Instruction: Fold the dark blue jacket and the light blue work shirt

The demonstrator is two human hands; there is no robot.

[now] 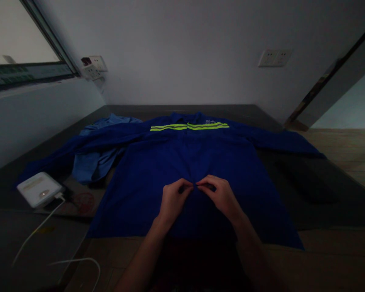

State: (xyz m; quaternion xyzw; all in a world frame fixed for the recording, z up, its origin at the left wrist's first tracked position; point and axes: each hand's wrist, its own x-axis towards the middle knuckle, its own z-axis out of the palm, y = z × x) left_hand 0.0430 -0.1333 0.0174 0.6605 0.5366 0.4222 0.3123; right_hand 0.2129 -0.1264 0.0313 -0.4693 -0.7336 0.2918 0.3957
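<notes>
A dark blue work jacket (pixel 158 170) with yellow-green stripes across the chest lies flat, front up, sleeves spread to both sides. My left hand (pixel 173 200) and my right hand (pixel 219 195) meet at the jacket's centre front, low on the garment. Both hands are closed in a pinch, fingertips almost touching each other, gripping the front edges of the fabric. What lies between the fingertips is too dark and small to make out.
A lighter blue garment (pixel 97 158) lies crumpled under the left sleeve. A white box-shaped device (pixel 39 189) with a white cable (pixel 36 231) sits at the left. Wall sockets (pixel 274 58) are on the far wall; a window is at upper left.
</notes>
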